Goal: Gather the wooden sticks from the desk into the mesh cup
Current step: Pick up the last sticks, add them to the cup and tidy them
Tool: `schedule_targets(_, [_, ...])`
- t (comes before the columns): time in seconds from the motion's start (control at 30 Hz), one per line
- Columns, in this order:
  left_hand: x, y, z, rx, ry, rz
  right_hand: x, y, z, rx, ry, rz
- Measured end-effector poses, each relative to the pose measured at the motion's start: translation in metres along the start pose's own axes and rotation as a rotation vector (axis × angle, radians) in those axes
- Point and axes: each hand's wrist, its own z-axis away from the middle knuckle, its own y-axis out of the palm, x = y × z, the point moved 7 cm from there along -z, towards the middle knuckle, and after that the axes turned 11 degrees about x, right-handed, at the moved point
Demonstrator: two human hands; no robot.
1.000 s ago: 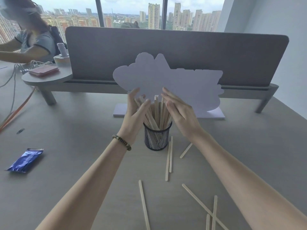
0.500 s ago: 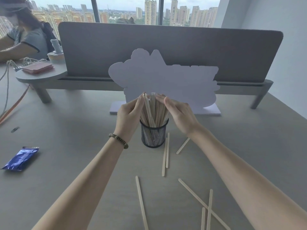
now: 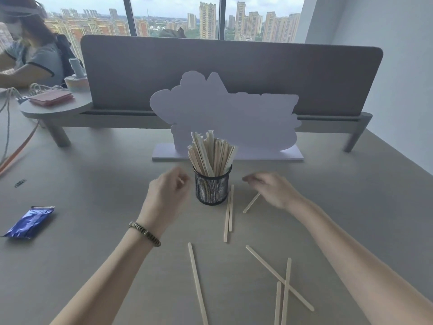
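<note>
A black mesh cup point(image 3: 212, 186) stands mid-desk, packed with an upright bundle of wooden sticks point(image 3: 210, 153). My left hand point(image 3: 165, 195) hovers just left of the cup, fingers loosely curled, holding nothing. My right hand point(image 3: 273, 187) hovers right of the cup, fingers relaxed and blurred, over a short-looking stick point(image 3: 251, 202). Two parallel sticks point(image 3: 229, 215) lie against the cup's right foot. One long stick point(image 3: 197, 282) lies nearer me, and several crossed sticks point(image 3: 284, 283) lie at the lower right.
A white cut-out sign point(image 3: 225, 116) on a flat base stands right behind the cup, before a grey divider point(image 3: 229, 73). A blue foil packet point(image 3: 29, 222) lies far left. A person sits at the back left beside a small shelf point(image 3: 54, 106) with cables.
Both hands have let go of the stick bundle in the cup and dropped away, the left to the cup's left side, the right down and to the right.
</note>
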Motion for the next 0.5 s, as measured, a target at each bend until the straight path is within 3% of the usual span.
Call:
schedule_targets(0.1, [0.008, 0.030, 0.019, 0.477, -0.079, -0.475, -0.009, 0.017, 0.014, 0.152, -0.003, 0.242])
schedule_targets(0.17, [0.018, 0.047, 0.035, 0.698, -0.113, -0.627, -0.013, 0.024, 0.023, 0.187, -0.030, 0.382])
schedule_targets(0.37, [0.018, 0.062, 0.050, 0.730, -0.084, -0.606, -0.009, 0.022, 0.051, 0.071, -0.052, 0.461])
schedule_targets(0.5, [0.020, 0.072, 0.051, 0.713, -0.012, -0.613, -0.004, 0.027, 0.070, 0.120, -0.039, 0.433])
